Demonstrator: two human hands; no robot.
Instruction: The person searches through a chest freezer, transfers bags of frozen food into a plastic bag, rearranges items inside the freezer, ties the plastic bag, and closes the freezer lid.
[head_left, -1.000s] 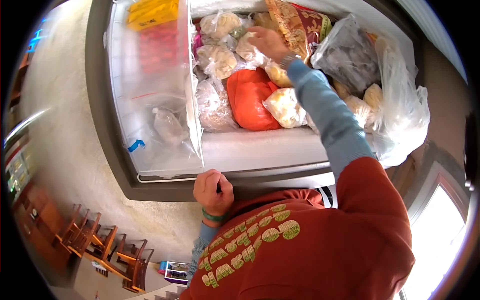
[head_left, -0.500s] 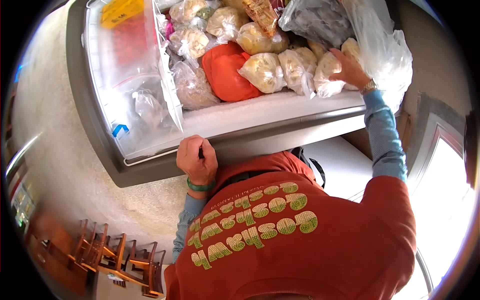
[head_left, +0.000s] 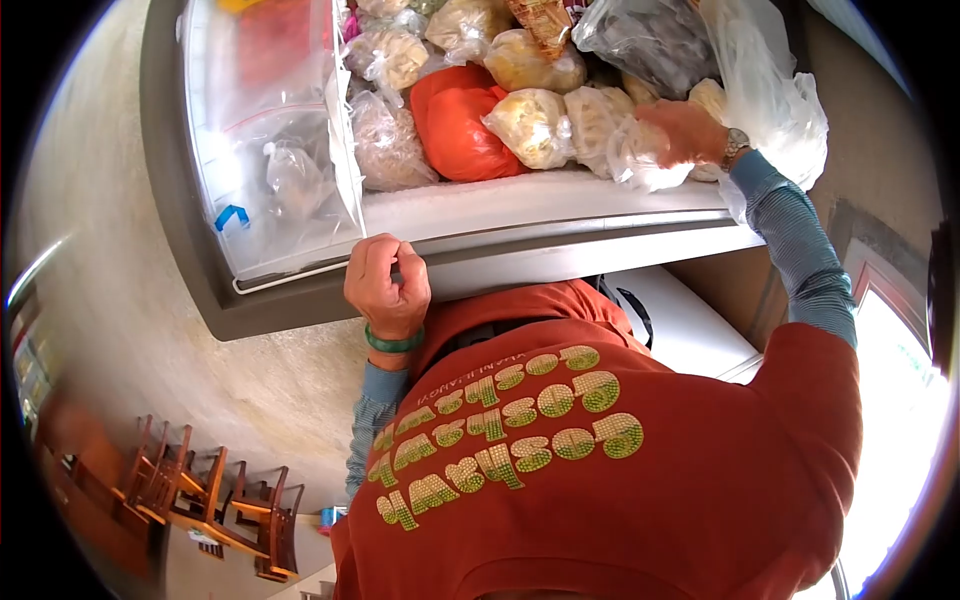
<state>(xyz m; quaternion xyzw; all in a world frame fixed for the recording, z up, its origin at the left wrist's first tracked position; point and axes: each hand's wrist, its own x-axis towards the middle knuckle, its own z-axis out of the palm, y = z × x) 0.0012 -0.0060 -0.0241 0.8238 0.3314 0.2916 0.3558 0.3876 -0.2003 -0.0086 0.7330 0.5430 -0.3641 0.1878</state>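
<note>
Coming rightward across the grey-rimmed white chest freezer (head_left: 168, 200), the right hand (head_left: 690, 132) now bends over a clear plastic bag of pale contents (head_left: 645, 162) near the front wall, so work has passed there; whether it grips, I can't tell. The left hand (head_left: 387, 285) sits loosely fisted at the rim. Brown wooden chairs (head_left: 215, 490) stand well off left.

Rust-red top (head_left: 650, 480), green-and-cream "Goshawk" lettering (head_left: 570, 439) stacked in three rows. Blue-grey, fine-striped undersleeves (head_left: 795, 235). Metal-banded watch (head_left: 736, 144) just behind right grip (head_left: 685, 133); green bangle (head_left: 395, 343) just behind left grip (head_left: 388, 282).
</note>
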